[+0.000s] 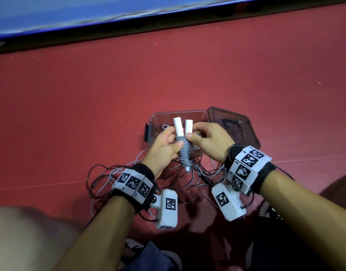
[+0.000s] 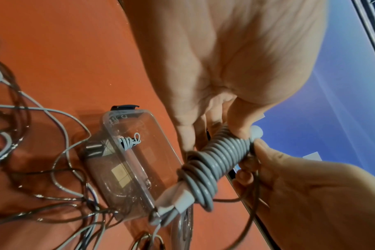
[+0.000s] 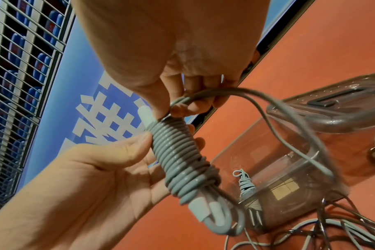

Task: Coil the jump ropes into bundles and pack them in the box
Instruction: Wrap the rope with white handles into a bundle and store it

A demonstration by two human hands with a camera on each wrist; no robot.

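Many loose ropes (image 1: pixel 109 178) nr box (image 1: pixel 152 118)

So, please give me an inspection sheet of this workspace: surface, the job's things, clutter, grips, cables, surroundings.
Surface: red floor, bare beyond the box.
Job's things: grey rope bundle wound around two white handles, held above the clear box; one finished bundle already lies inside; brown lid open at the box's right.
Clutter: nothing seen.
Grips: left hand grips the bundle, thumb on the coils; right hand pinches the loose rope end at the top of the coils.
Cables: loose grey and dark ropes tangled on the floor near the box.
Surroundings: blue wall banner; metal grille above it.
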